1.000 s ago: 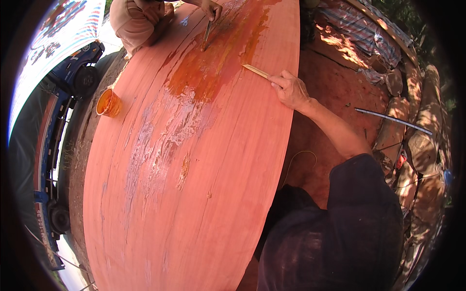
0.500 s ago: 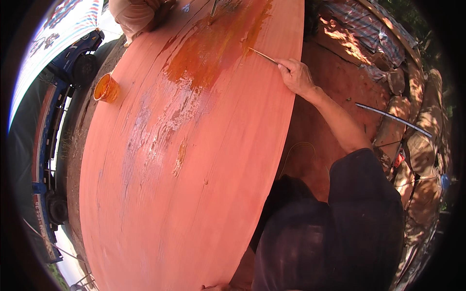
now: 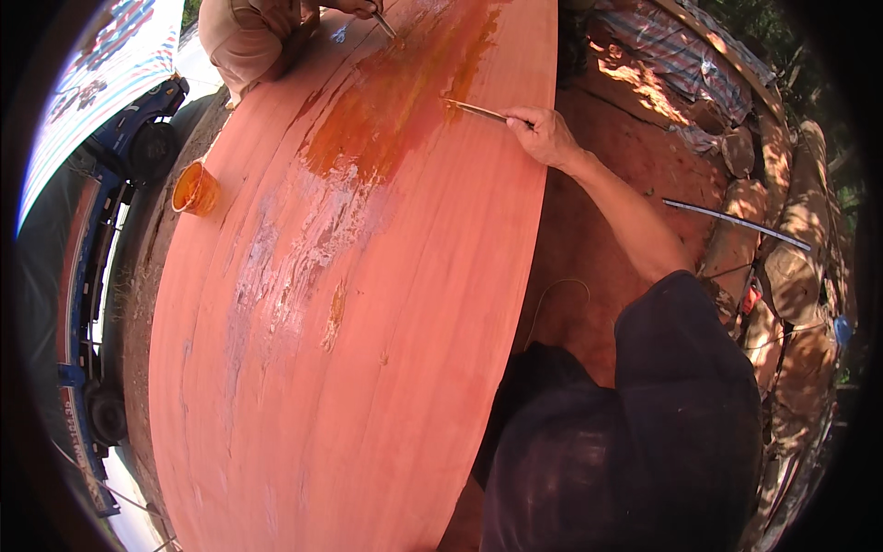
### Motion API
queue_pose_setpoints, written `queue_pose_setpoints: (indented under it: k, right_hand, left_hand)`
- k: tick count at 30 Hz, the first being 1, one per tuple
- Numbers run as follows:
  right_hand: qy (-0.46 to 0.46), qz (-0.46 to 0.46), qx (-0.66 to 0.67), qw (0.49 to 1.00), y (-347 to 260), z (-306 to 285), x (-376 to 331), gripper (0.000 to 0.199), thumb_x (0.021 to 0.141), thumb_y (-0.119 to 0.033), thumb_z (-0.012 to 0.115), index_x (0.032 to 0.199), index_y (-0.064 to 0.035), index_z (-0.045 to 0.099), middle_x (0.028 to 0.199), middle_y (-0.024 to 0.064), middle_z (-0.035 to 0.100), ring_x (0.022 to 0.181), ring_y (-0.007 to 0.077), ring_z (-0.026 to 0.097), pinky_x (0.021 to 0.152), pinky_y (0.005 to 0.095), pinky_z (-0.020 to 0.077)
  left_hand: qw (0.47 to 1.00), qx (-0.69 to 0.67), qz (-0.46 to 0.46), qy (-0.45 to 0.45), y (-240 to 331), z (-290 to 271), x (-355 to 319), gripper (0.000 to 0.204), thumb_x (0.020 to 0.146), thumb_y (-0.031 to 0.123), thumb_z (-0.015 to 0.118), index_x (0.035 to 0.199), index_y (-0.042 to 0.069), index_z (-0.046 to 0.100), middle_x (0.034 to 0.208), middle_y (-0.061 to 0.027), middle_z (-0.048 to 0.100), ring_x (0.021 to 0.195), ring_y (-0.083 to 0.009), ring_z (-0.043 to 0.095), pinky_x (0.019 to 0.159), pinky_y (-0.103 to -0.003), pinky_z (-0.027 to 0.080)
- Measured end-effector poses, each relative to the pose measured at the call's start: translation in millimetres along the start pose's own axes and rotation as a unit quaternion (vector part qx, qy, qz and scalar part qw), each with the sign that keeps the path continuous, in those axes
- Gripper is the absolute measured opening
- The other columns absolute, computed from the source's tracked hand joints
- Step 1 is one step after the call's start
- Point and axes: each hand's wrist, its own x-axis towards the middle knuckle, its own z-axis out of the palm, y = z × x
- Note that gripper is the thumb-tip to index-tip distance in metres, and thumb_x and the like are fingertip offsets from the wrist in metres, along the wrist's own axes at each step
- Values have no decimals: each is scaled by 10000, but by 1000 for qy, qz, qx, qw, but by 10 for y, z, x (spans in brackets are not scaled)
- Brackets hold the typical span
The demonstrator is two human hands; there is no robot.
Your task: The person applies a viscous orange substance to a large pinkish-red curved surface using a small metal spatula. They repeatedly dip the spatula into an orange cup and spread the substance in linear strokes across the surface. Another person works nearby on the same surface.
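Note:
My right hand (image 3: 544,138) reaches over the right edge of a large reddish wooden slab (image 3: 414,386). It is closed around the dark handle of a thin flat spreader (image 3: 476,110), seen nearly edge-on. The spreader's pale tip points left and meets the edge of a wet orange-brown coating (image 3: 377,110). Below that coating, a glossy, whitish wet streak (image 3: 303,239) runs along the grain. My left hand is out of the picture.
A cup of orange liquid (image 3: 196,189) stands at the slab's left edge. Across the far end, another person's hand (image 3: 357,6) holds a small brush-like tool (image 3: 385,26) over the coating. Logs (image 3: 796,276) lie on the right; a blue truck (image 3: 115,138) is at left.
My right hand and the spreader appear slightly further left. My left hand, partly visible at the bottom edge before, has left the view. The other person's hand has come into view at the top.

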Motion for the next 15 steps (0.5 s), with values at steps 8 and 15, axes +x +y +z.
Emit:
queue_pose_setpoints:
  k: [8,15]
  right_hand:
    - [-63,30,-12,998,57,-23,107,266,952,-170,612,1140,-32,740,878,193,732,780,259,716,712,368,535]
    - [-62,-105,-43,992,5,-86,-45,221,927,-148,636,1091,-68,761,894,159,705,804,302,696,702,383,544]
  left_hand:
    - [1000,18,10,18,-12,-6,-30,319,1065,194,452,897,8,649,694,-92,564,582,-239,568,500,-325,485]
    - [999,37,25,24,-18,-2,-27,317,1064,186,453,895,7,653,698,-97,573,587,-245,577,503,-328,492]
